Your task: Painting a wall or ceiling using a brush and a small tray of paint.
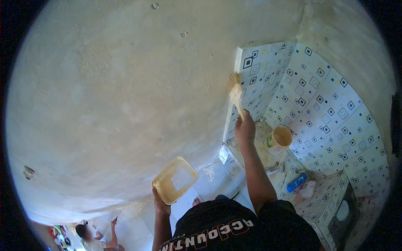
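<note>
My right hand [245,127] is closed round the handle of a paintbrush [236,95]. The brush points upward, its tan bristles at the left edge of the patterned tiles, where they meet the bare wall; whether they touch cannot be made out. Lower down, my left hand [161,204] grips the near left edge of a shallow rectangular plastic tub [194,171]. Yellowish paint or paste smears the inside of the tub, and a pale patch shows on its bottom. The fingers of my left hand are partly hidden under it.
A beige, patchy wall [113,83] fills the left. On the counter [261,134] at right stand a stained bucket [274,144] and a blue packet [296,183] beside crumpled clear plastic [308,189]. Tiled walls [335,113] rise behind. Another person [94,242] is low at the bottom left.
</note>
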{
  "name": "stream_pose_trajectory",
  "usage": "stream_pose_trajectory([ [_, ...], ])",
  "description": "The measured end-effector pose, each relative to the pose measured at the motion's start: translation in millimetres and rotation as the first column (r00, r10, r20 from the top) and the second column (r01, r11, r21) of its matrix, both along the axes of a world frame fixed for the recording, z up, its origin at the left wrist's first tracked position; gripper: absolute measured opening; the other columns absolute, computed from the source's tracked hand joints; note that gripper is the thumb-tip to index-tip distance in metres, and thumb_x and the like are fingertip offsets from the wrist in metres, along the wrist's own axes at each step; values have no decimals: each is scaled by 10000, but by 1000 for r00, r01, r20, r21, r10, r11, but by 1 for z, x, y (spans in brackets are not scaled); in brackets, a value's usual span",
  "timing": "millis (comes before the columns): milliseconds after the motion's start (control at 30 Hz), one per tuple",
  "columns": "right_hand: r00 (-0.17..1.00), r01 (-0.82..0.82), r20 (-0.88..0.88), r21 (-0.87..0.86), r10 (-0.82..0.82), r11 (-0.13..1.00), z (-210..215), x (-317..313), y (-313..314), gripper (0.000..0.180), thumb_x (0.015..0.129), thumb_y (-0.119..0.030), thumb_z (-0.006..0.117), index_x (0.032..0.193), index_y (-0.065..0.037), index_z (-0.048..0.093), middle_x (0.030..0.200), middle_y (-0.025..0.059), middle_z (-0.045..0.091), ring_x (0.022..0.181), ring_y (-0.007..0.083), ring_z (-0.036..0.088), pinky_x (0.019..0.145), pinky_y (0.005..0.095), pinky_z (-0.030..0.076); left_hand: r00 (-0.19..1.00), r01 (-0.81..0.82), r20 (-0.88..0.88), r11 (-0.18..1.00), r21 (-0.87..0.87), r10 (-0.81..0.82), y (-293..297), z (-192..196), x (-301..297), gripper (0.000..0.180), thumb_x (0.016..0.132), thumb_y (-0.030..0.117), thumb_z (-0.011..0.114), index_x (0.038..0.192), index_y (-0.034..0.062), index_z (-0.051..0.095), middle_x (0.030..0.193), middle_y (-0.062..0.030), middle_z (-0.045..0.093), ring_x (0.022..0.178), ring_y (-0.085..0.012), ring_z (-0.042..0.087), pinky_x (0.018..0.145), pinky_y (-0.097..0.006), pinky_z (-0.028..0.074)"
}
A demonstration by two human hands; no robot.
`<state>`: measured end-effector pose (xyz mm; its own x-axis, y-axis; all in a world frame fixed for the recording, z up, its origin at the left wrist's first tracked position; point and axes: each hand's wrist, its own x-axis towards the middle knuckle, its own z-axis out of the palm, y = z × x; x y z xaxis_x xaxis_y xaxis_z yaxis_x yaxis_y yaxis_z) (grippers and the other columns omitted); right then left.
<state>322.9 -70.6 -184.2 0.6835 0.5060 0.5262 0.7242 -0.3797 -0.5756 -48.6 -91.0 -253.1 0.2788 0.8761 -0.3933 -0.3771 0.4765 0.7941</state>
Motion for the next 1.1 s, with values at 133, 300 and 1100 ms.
stream_pose_trajectory([
  [133,994,-46,100,-9,47,999,4,-12,16,350,833,-110,475,1144,39,420,916,205,562,817,360,575,717,418,472,997,-49,-54,998,-49,46,-1,-3,14,594,877,554,266,1244,100,375,1046,-74,535,914,-209,549,688,-344,496],
  [300,973,-226,-92,-241,210,944,44,-96,20,406,843,-127,454,1174,90,362,857,207,545,702,315,588,587,365,503,1000,-9,0,996,88,9,34,-31,23,570,893,515,280,1257,84,361,1099,-94,513,987,-220,518,855,-367,427],
  [1100,917,-366,-190,-44,352,930,-34,-174,14,266,785,-82,524,1039,-5,498,810,196,565,752,372,560,658,437,450,999,6,44,998,-56,-3,24,-85,-47,580,907,491,251,1257,46,378,1171,-122,502,1055,-235,502,909,-350,397],
])
